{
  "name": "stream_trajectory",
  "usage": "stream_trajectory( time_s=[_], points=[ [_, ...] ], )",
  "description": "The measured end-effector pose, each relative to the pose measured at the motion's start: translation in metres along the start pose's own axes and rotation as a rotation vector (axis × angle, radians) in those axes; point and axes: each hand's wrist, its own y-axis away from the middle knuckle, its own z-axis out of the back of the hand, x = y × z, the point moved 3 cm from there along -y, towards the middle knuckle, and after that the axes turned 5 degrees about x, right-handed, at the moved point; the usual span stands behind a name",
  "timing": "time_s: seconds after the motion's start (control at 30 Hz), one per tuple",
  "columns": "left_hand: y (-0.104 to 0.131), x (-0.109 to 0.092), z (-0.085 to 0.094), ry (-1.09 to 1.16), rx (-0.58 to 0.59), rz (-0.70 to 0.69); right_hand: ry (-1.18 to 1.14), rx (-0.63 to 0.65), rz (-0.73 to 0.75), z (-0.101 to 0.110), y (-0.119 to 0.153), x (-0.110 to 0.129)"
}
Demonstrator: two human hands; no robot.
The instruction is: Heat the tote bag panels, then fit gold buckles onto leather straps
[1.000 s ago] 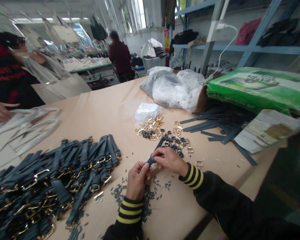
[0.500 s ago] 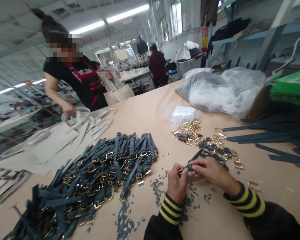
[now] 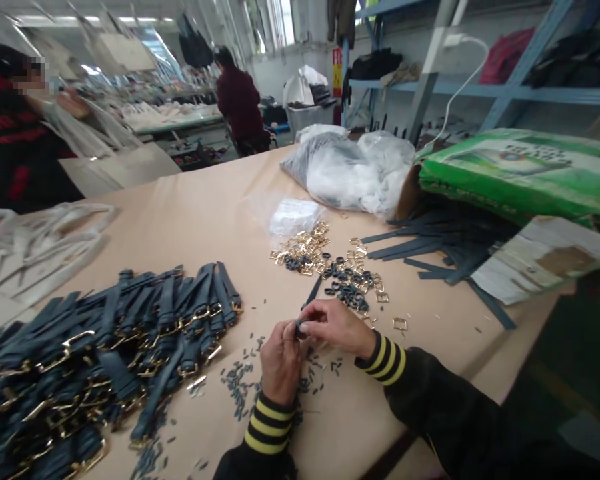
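My left hand (image 3: 281,360) and my right hand (image 3: 336,327) meet above the table, fingers closed around one dark blue strap (image 3: 313,291). The strap's free end sticks out beyond my fingers; the part they grip is mostly hidden, so I cannot tell whether a buckle is on it. Small dark cut bits (image 3: 237,387) lie scattered around my left wrist. Just past my right hand are dark strap loops (image 3: 350,287) and gold buckles (image 3: 305,247). To the left is a large heap of buckled straps (image 3: 125,333).
Unbuckled straps (image 3: 405,247) lie at the right, partly under a green carton (image 3: 520,173). Stuffed plastic bags (image 3: 350,173) stand at the table's back. Pale fabric bags (image 3: 45,240) cover the left end, where a co-worker (image 3: 15,140) stands. Another person (image 3: 237,100) sits farther back.
My view has swung to the right, so the table's contents shift left and more of the green carton shows. Both hands stay together on the strap.
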Motion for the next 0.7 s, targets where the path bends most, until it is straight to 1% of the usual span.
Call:
stream_trajectory(
  time_s=[0.1,0.2,0.27,0.37,0.4,0.43,0.5,0.53,0.63,0.67,0.7],
  points=[
    [0.001,-0.001,0.002,-0.078,-0.061,-0.061,0.198,-0.054,0.099,-0.006,0.002,0.004],
    [0.002,0.001,0.002,-0.083,-0.068,-0.043,0.325,-0.129,0.180,-0.011,0.003,0.005],
    [0.001,0.002,0.001,-0.061,-0.028,-0.015,0.347,-0.172,0.172,-0.013,0.003,0.003],
    [-0.001,0.001,-0.001,-0.042,0.085,0.016,0.379,-0.213,0.150,-0.010,0.002,0.001],
    [-0.001,0.001,-0.002,-0.027,0.116,0.026,0.396,-0.194,0.160,-0.007,0.002,0.003],
    [-0.002,0.001,-0.003,0.000,0.137,0.038,0.420,-0.145,0.181,-0.004,0.002,0.006],
    [-0.003,0.001,-0.003,0.079,0.150,0.071,0.498,-0.037,0.250,0.003,0.003,0.017],
    [-0.003,0.002,-0.002,0.106,0.148,0.086,0.558,-0.014,0.300,0.009,0.004,0.025],
    [-0.004,0.005,0.000,0.091,0.152,0.090,0.833,-0.043,0.444,0.028,0.007,0.051],
    [-0.003,0.006,0.001,0.077,0.161,0.087,0.931,-0.019,0.445,0.033,0.007,0.058],
    [-0.003,0.007,0.001,0.065,0.175,0.084,1.015,0.055,0.405,0.037,0.007,0.061]
  ],
)
